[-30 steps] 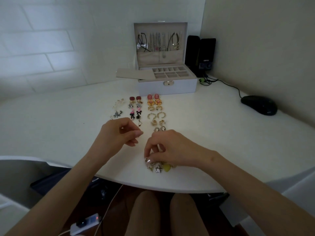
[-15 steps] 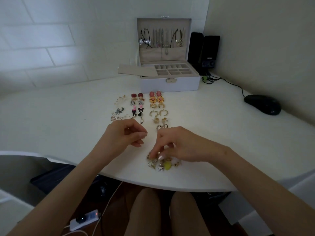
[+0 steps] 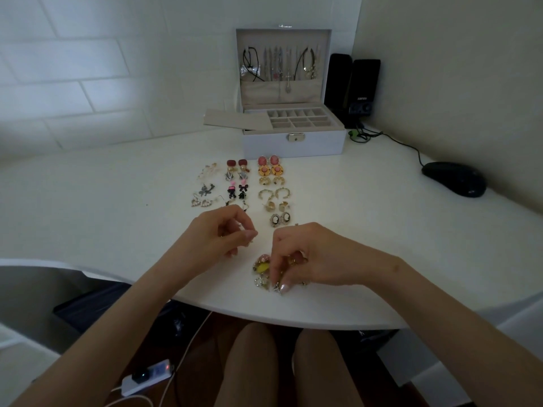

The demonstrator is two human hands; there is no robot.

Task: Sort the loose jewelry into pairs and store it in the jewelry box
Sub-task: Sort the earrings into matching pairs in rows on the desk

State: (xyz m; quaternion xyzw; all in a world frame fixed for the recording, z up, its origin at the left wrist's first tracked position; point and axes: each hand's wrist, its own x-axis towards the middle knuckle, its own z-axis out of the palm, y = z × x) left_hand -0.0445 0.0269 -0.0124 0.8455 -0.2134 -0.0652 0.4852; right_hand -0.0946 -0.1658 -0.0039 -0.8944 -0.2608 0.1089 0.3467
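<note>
A white jewelry box (image 3: 293, 143) stands open at the back of the table, necklaces hanging in its lid and its compartment tray bare. Several earring pairs (image 3: 271, 183) lie in rows in front of it. A small heap of loose jewelry (image 3: 261, 273) sits near the table's front edge. My right hand (image 3: 311, 257) rests over that heap, fingers curled down into it and pinching a small piece. My left hand (image 3: 223, 232) hovers just left of the heap, fingers curled, pinching a tiny earring that is mostly hidden.
A black computer mouse (image 3: 454, 179) lies at the right with its cable running back to two black speakers (image 3: 354, 89) beside the box. A flat grey insert (image 3: 232, 120) sticks out left of the box. A white power strip (image 3: 147, 377) lies on the floor.
My right hand has shifted within the loose heap, fingers digging lower toward the table edge, uncovering a pink piece. My left hand has stayed in place, still holding its small piece.
</note>
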